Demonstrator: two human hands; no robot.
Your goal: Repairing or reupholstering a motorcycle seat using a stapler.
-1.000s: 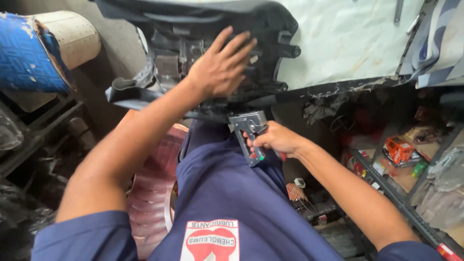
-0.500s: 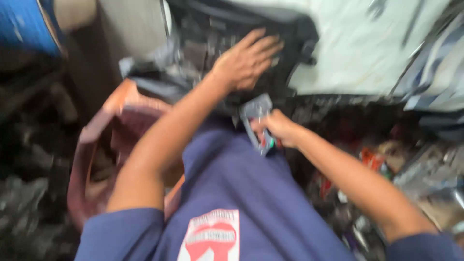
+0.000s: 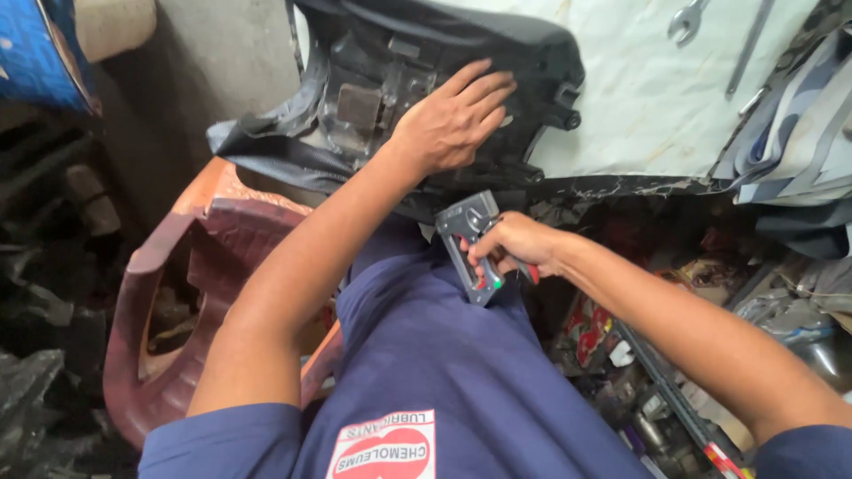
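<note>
My left hand (image 3: 457, 115) lies flat, fingers spread, on the underside of a black motorcycle seat (image 3: 373, 89) that rests upside down on a pale work surface (image 3: 657, 98). Loose black cover material (image 3: 266, 146) hangs off the seat's near left edge. My right hand (image 3: 515, 248) grips a grey staple gun (image 3: 466, 239) with a red handle part, held close to my body just below the seat's near edge. The gun's nose points up toward the seat.
A reddish-brown plastic chair (image 3: 186, 293) stands at my left. A spanner (image 3: 688, 19) and a metal rod (image 3: 750, 44) lie on the pale surface. Folded striped fabric (image 3: 799, 133) sits at the right. Cluttered shelves with packets (image 3: 701, 293) are below right. A blue roll (image 3: 40, 44) is top left.
The view has shifted and steadied after a blur. My left hand stays pressed on the seat and my right keeps holding the staple gun near my torso.
</note>
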